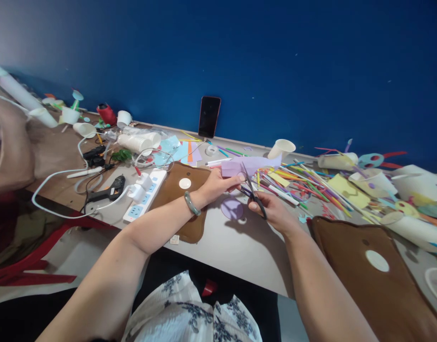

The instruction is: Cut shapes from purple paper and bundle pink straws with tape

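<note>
In the head view, taking the scissors (252,194) as the centre of the dial, the left hand (218,184) sits at 9 o'clock, thumb and fingers pinching the near edge of a purple sheet (241,166), which rises towards 12 o'clock above the table (236,242). The right hand (271,209), at 4 o'clock, has its fingers wrapped about the scissor handles; the blades stand apart, pointing up towards the sheet. Holding the paper clear of the tabletop probably gives the lower blade room, and the 2 hands keep close, likely to steady the edge. A purple disc (231,209) lies flat at 8 o'clock, apart from the blades. Coloured sticks (311,187) spread at 3 o'clock, perhaps to leave the near surface free for the hands. At 11 o'clock a phone (209,117) leans upright against the blue wall (254,61). The power strip (147,198) is at 9 o'clock, beyond the left forearm, which hides part of a brown pouch (170,187). Whether paper lies between the blades cannot be told, and some left fingertips are hidden. Another person's arm (12,142), between 9 and 10 o'clock, is blurred and cut off by the frame.
</note>
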The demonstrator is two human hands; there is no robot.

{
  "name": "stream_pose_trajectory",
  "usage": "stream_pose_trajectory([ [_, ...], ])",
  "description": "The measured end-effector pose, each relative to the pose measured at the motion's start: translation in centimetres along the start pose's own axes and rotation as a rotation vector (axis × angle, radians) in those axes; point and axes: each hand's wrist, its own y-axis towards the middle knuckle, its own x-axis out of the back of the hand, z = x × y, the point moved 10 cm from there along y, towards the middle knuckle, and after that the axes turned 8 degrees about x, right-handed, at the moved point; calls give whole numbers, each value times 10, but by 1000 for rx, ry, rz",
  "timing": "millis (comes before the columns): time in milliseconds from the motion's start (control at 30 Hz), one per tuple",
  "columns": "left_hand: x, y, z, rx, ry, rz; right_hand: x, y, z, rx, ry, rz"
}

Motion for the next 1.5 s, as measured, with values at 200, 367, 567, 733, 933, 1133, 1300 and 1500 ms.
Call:
stream_pose_trajectory([
  [200,3,2,4,13,-3,-5,5,-1,-7,-5,4,-17],
  [367,-1,0,-4,-11,-11,19,7,-1,-9,-8,-7,-22],
  [567,-1,1,-4,-10,-51,40,8,1,-6,27,-49,-12],
  [733,0,2,-1,-1,-60,44,8,1,-2,33,-62,-13],
  [933,1,3,2,10,-73,41,10,0,-5,17,-88,-18],
  [1133,3,4,3,14,-93,31,9,1,-4,7,-76,-23],
  [1300,6,4,7,46,-74,3,10,1,-7,2,-79,-25],
  [1500,13,4,4,24,-68,-59,6,0,-5,18,-24,-2],
])
